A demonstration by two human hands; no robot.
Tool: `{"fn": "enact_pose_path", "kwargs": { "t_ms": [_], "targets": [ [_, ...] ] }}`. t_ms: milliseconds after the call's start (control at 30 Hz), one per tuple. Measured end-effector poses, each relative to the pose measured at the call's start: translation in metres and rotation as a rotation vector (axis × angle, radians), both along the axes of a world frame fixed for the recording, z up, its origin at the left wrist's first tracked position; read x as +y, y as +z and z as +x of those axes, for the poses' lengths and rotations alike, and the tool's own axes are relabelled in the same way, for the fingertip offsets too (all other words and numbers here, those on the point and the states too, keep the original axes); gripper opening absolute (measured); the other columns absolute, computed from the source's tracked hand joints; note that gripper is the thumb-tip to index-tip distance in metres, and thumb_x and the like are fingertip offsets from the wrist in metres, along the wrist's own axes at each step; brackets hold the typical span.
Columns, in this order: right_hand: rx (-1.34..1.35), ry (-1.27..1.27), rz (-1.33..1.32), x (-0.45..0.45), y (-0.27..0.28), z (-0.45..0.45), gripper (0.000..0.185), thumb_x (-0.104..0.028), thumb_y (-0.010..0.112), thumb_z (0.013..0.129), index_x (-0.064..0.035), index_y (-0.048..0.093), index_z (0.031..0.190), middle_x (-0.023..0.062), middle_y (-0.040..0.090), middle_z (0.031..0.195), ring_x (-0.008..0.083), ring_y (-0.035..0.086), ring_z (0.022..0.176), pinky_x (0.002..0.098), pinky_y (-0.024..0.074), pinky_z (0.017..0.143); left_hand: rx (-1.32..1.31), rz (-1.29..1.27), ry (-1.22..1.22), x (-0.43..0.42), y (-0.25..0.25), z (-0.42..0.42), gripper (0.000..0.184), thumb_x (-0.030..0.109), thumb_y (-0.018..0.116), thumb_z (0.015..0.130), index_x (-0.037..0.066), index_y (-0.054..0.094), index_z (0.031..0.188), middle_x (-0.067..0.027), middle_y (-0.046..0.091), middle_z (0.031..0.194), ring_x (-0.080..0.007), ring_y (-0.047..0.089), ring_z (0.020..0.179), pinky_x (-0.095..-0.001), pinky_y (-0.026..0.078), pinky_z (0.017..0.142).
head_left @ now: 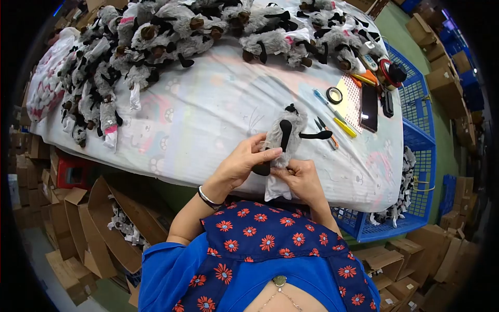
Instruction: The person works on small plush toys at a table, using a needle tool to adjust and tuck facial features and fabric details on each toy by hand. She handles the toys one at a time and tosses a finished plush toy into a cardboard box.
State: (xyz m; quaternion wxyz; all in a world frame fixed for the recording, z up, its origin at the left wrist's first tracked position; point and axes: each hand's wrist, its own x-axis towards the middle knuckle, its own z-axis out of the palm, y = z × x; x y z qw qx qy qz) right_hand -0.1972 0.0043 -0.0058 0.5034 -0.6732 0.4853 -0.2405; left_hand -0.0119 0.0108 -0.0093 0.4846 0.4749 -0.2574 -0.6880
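Near the front edge of the table I hold a grey plush toy (295,125) with black limbs, its black arm or leg sticking out to the right. My left hand (247,160) is wrapped round the toy's left side, thumb across its front. At its lower end, my right hand (303,179) pinches the toy where a white cloth piece (277,188) hangs down. The fingertips of the right hand are partly hidden. To the right of the toy lie orange-handled snips (327,133).
Many similar grey plush toys (171,39) are heaped along the table's back and left. At right lie black tape (334,95), a yellow marker (345,127), a phone (368,107) and a dotted sheet (349,96). Blue crates (420,136) stand beside the table; an open cardboard box (125,218) is lower left.
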Motion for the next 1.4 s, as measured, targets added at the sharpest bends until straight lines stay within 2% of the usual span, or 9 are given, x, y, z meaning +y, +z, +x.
{"fn": "enact_pose_path", "kwargs": {
  "t_ms": [133,267,433,600,800,933,1133,1267,1400],
  "targets": [
    [-0.020,-0.148,-0.310,-0.003,0.002,-0.007,0.019,-0.013,0.072,0.088,0.0057,0.070,0.085,-0.0014,0.051,0.055,0.0052,0.039,0.048,0.0182,0.0306,0.045,0.090,-0.115,0.039,0.005,0.000,-0.008,0.049,0.004,0.071,0.085,-0.003,0.048,0.127,-0.0133,0.063,0.113,-0.0175,0.061,0.096,-0.0264,0.049,0.087],
    [-0.547,-0.312,0.417,-0.009,0.022,-0.012,0.026,-0.022,0.071,0.090,0.0012,0.070,0.080,-0.0020,0.049,0.055,0.0047,0.036,0.045,0.0186,0.0271,0.043,-0.320,-0.391,0.274,0.006,-0.009,-0.014,0.056,-0.001,0.075,0.080,-0.002,0.047,0.129,-0.0123,0.060,0.116,-0.0193,0.062,0.098,-0.0276,0.050,0.086],
    [-0.664,-0.229,0.702,-0.020,0.007,-0.007,0.024,-0.022,0.068,0.092,-0.0023,0.070,0.079,-0.0026,0.049,0.056,0.0016,0.034,0.046,0.0150,0.0219,0.044,-0.434,-0.372,0.030,0.016,-0.011,-0.015,0.055,-0.003,0.073,0.079,-0.001,0.048,0.127,-0.0108,0.058,0.115,-0.0197,0.061,0.101,-0.0277,0.050,0.087],
    [-0.628,-0.188,0.628,-0.013,0.013,0.003,0.022,-0.021,0.069,0.091,-0.0029,0.069,0.079,-0.0027,0.050,0.058,0.0019,0.035,0.048,0.0141,0.0212,0.045,-0.003,-0.216,0.117,0.015,-0.003,-0.004,0.050,-0.002,0.071,0.080,0.002,0.050,0.125,-0.0101,0.059,0.114,-0.0194,0.061,0.100,-0.0278,0.050,0.088],
    [-0.645,-0.293,0.689,-0.007,0.014,0.006,0.020,-0.020,0.069,0.091,-0.0035,0.068,0.079,-0.0023,0.054,0.061,0.0026,0.040,0.050,0.0140,0.0235,0.046,-0.298,-0.359,0.107,0.015,0.002,-0.011,0.044,0.000,0.070,0.083,0.001,0.054,0.124,-0.0109,0.063,0.113,-0.0182,0.062,0.098,-0.0266,0.049,0.087],
    [-0.627,-0.034,0.551,-0.004,0.011,0.000,0.013,-0.012,0.068,0.090,-0.0028,0.064,0.083,0.0003,0.057,0.069,0.0050,0.044,0.055,0.0174,0.0313,0.048,0.407,-0.006,0.158,0.011,-0.011,0.003,0.041,-0.001,0.069,0.084,0.001,0.055,0.122,-0.0113,0.065,0.111,-0.0164,0.062,0.097,-0.0258,0.050,0.085],
    [-0.438,0.076,0.322,-0.001,-0.002,0.000,0.011,-0.010,0.064,0.093,-0.0023,0.062,0.086,0.0008,0.056,0.068,0.0071,0.044,0.056,0.0203,0.0346,0.052,0.082,0.029,-0.037,0.008,0.010,-0.003,0.037,-0.004,0.069,0.084,-0.001,0.057,0.118,-0.0102,0.066,0.107,-0.0152,0.064,0.094,-0.0240,0.051,0.081],
    [-0.045,-0.148,-0.100,0.009,0.021,0.005,0.012,-0.010,0.060,0.096,-0.0011,0.058,0.088,0.0024,0.056,0.066,0.0087,0.044,0.054,0.0224,0.0342,0.052,0.086,-0.016,0.101,0.011,0.003,0.000,0.036,-0.004,0.070,0.084,-0.001,0.057,0.117,-0.0087,0.067,0.103,-0.0146,0.065,0.089,-0.0225,0.051,0.077],
    [-0.045,-0.143,-0.117,0.016,0.017,0.000,0.012,-0.009,0.059,0.096,-0.0011,0.055,0.088,0.0027,0.055,0.064,0.0096,0.043,0.054,0.0236,0.0339,0.052,0.092,-0.054,0.207,0.012,0.006,-0.006,0.030,-0.003,0.070,0.084,-0.002,0.059,0.113,-0.0102,0.069,0.101,-0.0164,0.068,0.088,-0.0222,0.052,0.076]
  ]
}}
